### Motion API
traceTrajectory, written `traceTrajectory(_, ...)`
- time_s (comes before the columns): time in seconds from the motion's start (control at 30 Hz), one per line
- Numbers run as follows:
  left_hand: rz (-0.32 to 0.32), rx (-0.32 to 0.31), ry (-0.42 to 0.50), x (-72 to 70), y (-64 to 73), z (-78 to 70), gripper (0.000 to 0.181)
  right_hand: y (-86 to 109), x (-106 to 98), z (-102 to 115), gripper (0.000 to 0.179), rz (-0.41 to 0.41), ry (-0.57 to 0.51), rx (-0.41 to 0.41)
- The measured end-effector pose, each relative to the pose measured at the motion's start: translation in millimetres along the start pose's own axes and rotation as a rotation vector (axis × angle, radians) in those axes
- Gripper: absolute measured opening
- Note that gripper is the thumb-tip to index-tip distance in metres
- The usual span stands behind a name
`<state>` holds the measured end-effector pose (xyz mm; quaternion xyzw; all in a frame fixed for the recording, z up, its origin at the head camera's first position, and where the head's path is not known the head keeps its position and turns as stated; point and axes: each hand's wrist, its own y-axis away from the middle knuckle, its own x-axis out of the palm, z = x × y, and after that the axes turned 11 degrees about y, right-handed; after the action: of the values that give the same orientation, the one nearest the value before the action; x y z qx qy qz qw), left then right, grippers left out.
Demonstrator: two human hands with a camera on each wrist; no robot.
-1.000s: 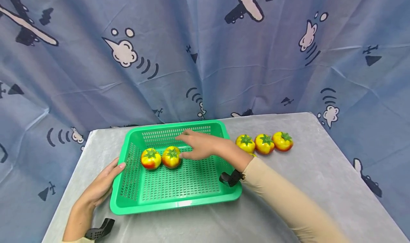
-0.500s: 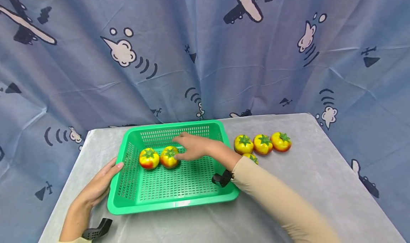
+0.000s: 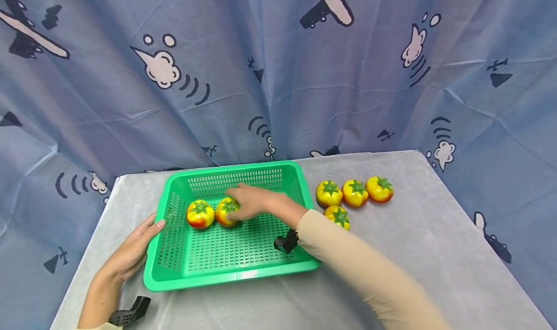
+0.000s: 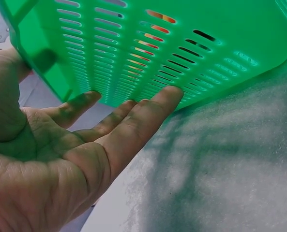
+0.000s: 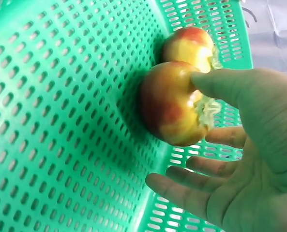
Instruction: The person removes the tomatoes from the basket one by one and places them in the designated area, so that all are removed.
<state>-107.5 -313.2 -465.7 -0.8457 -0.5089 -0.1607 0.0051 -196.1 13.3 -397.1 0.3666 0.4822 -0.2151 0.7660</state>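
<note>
Tomatoes (image 3: 200, 214), yellow blushed with red, are shared between a green slotted basket (image 3: 235, 276) and the pale grey desk (image 3: 435, 252). Nearest is the left hand (image 3: 135, 248), thumb at the rim, nearly straight fingers against the outer wall, likely to keep the basket from sliding. From the other side a beige sleeve (image 3: 361, 267) slants in over the rim, and the right hand (image 3: 252, 202) points leftward, thumb and fingers apart about the right-hand tomato (image 3: 223, 215); the thumb seems to touch it, yet nothing is clamped. That tomato sits just beside its mate, leaf side up, perhaps for neat order. Outside the basket's right wall, a fourth tomato (image 3: 337, 216), partly behind the sleeve, sits in front of three more in a row (image 3: 354, 193); an airplane-print curtain (image 3: 278, 78) hangs behind.
</note>
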Motion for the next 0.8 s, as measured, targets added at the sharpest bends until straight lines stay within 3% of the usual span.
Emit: traceTrajectory(0.8, -0.006, -0.006, 0.005, -1.1, 1.4, 0.1, 0.070, -13.7, 12, 10, 0.073, 0.043, -0.024, 0.000)
